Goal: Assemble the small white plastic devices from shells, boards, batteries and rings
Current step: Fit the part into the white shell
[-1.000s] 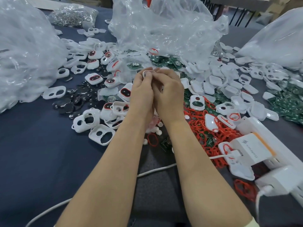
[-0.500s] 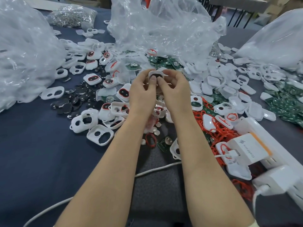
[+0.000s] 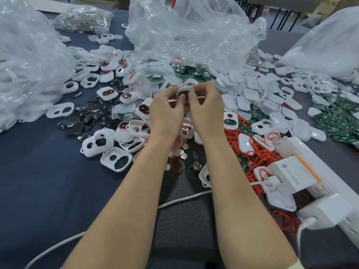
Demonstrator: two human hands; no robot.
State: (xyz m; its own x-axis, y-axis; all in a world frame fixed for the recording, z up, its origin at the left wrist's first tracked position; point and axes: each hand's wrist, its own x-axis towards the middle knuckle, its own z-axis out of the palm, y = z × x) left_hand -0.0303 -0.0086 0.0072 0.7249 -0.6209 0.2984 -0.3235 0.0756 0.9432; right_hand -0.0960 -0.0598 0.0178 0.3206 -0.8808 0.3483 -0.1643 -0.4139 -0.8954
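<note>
Centrally, left hand (image 3: 167, 111) and right hand (image 3: 206, 109) pinch a white shell (image 3: 184, 89); upper-left bag (image 3: 85, 18) holds silvery pieces; red rings (image 3: 258, 154) right.

Single marked item: a white charger (image 3: 293, 174) plugged into the power strip (image 3: 299, 146). Its top face bears a grey lightning-bolt logo (image 3: 282, 166) at the end farther from the camera, and just beside the logo, toward the near end, one short line of grey capital letters (image 3: 292, 179) lying turned sideways to the viewer. The lettering is too blurred and skewed to spell out with any certainty. The green boards (image 3: 338, 121) heaped beyond the charger sit too small in frame for any print to be made out.
</note>
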